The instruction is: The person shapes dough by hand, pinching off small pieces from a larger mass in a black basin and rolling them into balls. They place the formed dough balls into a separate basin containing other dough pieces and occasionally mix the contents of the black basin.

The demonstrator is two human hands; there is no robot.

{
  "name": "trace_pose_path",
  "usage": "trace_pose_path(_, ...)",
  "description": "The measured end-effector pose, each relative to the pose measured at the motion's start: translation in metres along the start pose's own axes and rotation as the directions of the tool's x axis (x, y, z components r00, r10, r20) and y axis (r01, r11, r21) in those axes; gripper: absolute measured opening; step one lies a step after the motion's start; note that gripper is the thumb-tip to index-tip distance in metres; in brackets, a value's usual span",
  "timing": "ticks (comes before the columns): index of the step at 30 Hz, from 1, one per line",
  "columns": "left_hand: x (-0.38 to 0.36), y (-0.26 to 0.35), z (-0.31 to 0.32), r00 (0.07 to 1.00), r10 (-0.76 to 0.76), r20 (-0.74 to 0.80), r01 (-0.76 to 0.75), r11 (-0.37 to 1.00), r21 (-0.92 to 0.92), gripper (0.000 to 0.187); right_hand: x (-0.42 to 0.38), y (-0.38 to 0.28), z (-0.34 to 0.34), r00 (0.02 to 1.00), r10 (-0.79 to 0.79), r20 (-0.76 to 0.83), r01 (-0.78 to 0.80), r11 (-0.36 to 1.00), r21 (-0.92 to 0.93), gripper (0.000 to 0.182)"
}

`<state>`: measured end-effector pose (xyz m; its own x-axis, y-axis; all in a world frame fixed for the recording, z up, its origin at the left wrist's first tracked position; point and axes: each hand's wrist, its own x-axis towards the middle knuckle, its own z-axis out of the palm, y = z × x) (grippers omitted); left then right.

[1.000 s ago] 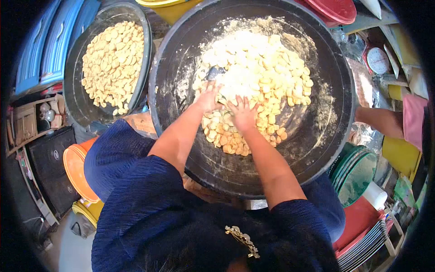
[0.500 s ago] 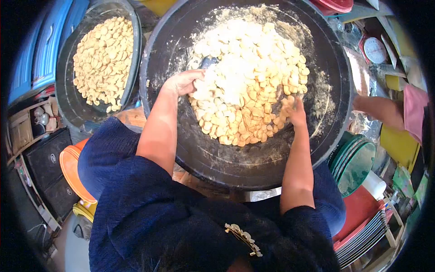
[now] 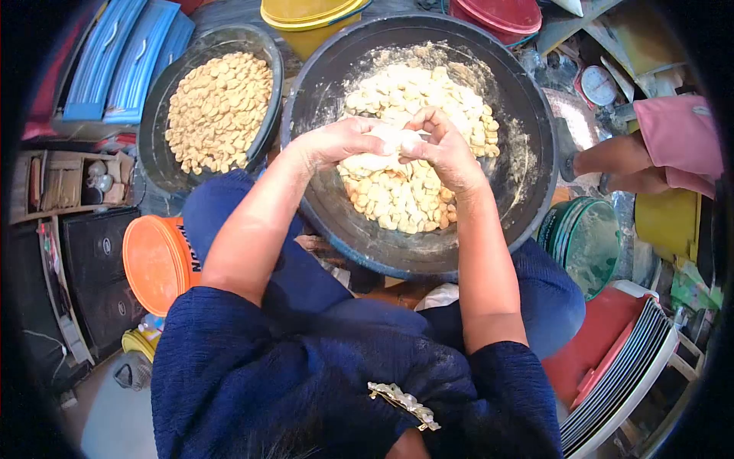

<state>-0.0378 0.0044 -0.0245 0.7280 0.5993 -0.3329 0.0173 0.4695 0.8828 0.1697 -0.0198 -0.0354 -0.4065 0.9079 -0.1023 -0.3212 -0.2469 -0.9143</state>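
Observation:
Both hands are raised close together over a large black basin (image 3: 375, 256) that holds a heap of pale, flour-dusted flat pieces (image 3: 413, 203). My left hand (image 3: 348, 143) comes from the left, its fingers closed round a pale, whitish lump (image 3: 388, 140). From the right, my right hand (image 3: 443, 149) pinches the same lump between thumb and fingers. Bright light washes out the lump's details, so what it is cannot be told. White powder coats the basin's inner wall.
A smaller black tub (image 3: 157, 157) with similar pieces (image 3: 218, 111) stands at the left. Around are an orange bucket (image 3: 157, 256), green tubs (image 3: 592, 249), a yellow bucket (image 3: 313, 23), a red bucket (image 3: 501, 19) and a scale (image 3: 598, 86). Another person's legs (image 3: 619, 157) show at right.
My hands have risen from the heap's two sides and come together over it, now with a pale lump between them. The view has shifted, showing more of the left tub and the other person.

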Motion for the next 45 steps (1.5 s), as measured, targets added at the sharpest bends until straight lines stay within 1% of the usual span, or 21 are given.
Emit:
trace_pose_path(3, -0.030, 0.008, 0.008, 0.999, 0.002, -0.043, -0.002, 1.000, 0.015, 0.042, -0.016, -0.015, 0.028, 0.970, 0.090, -0.225, -0.047, 0.980, 0.191, 0.036)
trace_pose_path(5, -0.040, 0.003, 0.014, 0.997, 0.042, -0.064, -0.045, 0.998, -0.042, 0.041, -0.024, -0.013, 0.045, 0.985, 0.046, -0.166, -0.009, 0.976, 0.218, 0.037)
trace_pose_path(7, -0.046, -0.002, 0.020, 0.965, -0.015, -0.260, -0.084, 0.926, -0.367, 0.041, -0.027, -0.004, 0.062, 0.994, 0.006, -0.108, 0.021, 0.968, 0.250, 0.039)
trace_pose_path(9, -0.040, -0.016, 0.018, 0.971, 0.017, -0.238, -0.128, 0.878, -0.462, 0.043, -0.025, 0.008, 0.077, 0.956, -0.264, -0.130, 0.257, 0.964, -0.065, 0.039)
trace_pose_path(11, -0.032, -0.024, 0.030, 0.934, 0.274, -0.228, -0.305, 0.945, -0.115, 0.046, -0.026, 0.006, 0.083, 0.922, -0.314, -0.229, 0.263, 0.938, -0.226, 0.041)
trace_pose_path(13, -0.028, -0.021, 0.038, 0.911, 0.318, -0.262, -0.331, 0.944, -0.009, 0.046, -0.028, -0.007, 0.080, 0.888, -0.415, -0.197, 0.127, 0.635, -0.762, 0.045)
trace_pose_path(17, -0.022, -0.023, 0.024, 0.904, 0.266, -0.335, -0.288, 0.957, -0.017, 0.036, -0.034, -0.015, 0.059, 0.897, -0.390, -0.208, 0.061, 0.576, -0.815, 0.038)
trace_pose_path(19, -0.025, -0.023, 0.013, 0.934, 0.015, -0.357, -0.160, 0.911, -0.381, 0.034, -0.039, -0.023, 0.055, 0.831, -0.263, -0.491, 0.004, 0.884, -0.467, 0.028)
trace_pose_path(22, -0.030, -0.025, 0.008, 0.947, -0.014, -0.320, -0.112, 0.922, -0.372, 0.040, -0.029, -0.018, 0.057, 0.898, -0.380, -0.221, 0.085, 0.642, -0.762, 0.027)
trace_pose_path(24, -0.035, -0.025, 0.014, 0.955, -0.025, -0.296, -0.084, 0.933, -0.349, 0.046, -0.022, -0.011, 0.080, 0.803, -0.594, -0.041, 0.274, 0.430, -0.860, 0.019)
trace_pose_path(25, -0.040, -0.025, 0.017, 0.967, -0.006, -0.253, -0.079, 0.943, -0.324, 0.048, -0.020, -0.006, 0.078, 0.806, -0.591, -0.041, 0.272, 0.431, -0.860, 0.019)
trace_pose_path(27, -0.045, -0.027, 0.015, 0.977, 0.008, -0.213, -0.073, 0.952, -0.298, 0.050, -0.011, 0.016, 0.069, 0.980, -0.184, -0.079, 0.120, 0.854, -0.506, 0.019)
trace_pose_path(29, -0.046, -0.029, 0.009, 0.986, 0.026, -0.162, -0.048, 0.990, -0.133, 0.044, -0.004, 0.021, 0.058, 0.971, -0.123, -0.203, 0.031, 0.914, -0.405, 0.020)
trace_pose_path(32, -0.052, -0.023, 0.015, 0.969, -0.021, -0.246, -0.043, 0.967, -0.251, 0.046, -0.002, 0.008, 0.049, 0.743, -0.175, -0.646, 0.142, 0.984, -0.104, 0.020)
trace_pose_path(33, -0.052, -0.024, 0.014, 0.961, -0.067, -0.267, -0.026, 0.943, -0.332, 0.047, -0.001, 0.007, 0.051, 0.744, -0.179, -0.643, 0.143, 0.984, -0.109, 0.020)
trace_pose_path(35, -0.050, -0.024, 0.019, 0.952, -0.083, -0.296, -0.057, 0.900, -0.433, 0.047, -0.009, 0.009, 0.059, 0.899, -0.388, -0.203, 0.117, 0.660, -0.742, 0.018)
trace_pose_path(36, -0.049, -0.024, 0.021, 0.940, -0.104, -0.325, -0.088, 0.846, -0.525, 0.048, -0.013, 0.001, 0.080, 0.874, -0.485, -0.029, 0.222, 0.452, -0.864, 0.021)
trace_pose_path(39, -0.049, -0.038, 0.000, 0.993, 0.038, -0.108, -0.091, 0.833, -0.545, 0.046, -0.017, 0.002, 0.102, 0.951, -0.307, 0.032, 0.191, 0.503, -0.843, 0.025)
trace_pose_path(41, -0.050, -0.032, 0.010, 0.979, 0.052, -0.199, -0.135, 0.892, -0.431, 0.043, -0.012, 0.007, 0.096, 0.946, -0.322, 0.040, 0.232, 0.586, -0.776, 0.018)
trace_pose_path(43, -0.055, -0.022, 0.018, 0.956, 0.071, -0.285, -0.162, 0.938, -0.306, 0.041, -0.010, 0.002, 0.100, 0.841, -0.151, -0.519, 0.052, 0.978, -0.200, 0.017)
trace_pose_path(45, -0.056, -0.018, 0.019, 0.965, 0.072, -0.253, -0.183, 0.875, -0.448, 0.038, -0.007, 0.003, 0.087, 0.738, -0.239, -0.631, 0.212, 0.970, -0.120, 0.023)
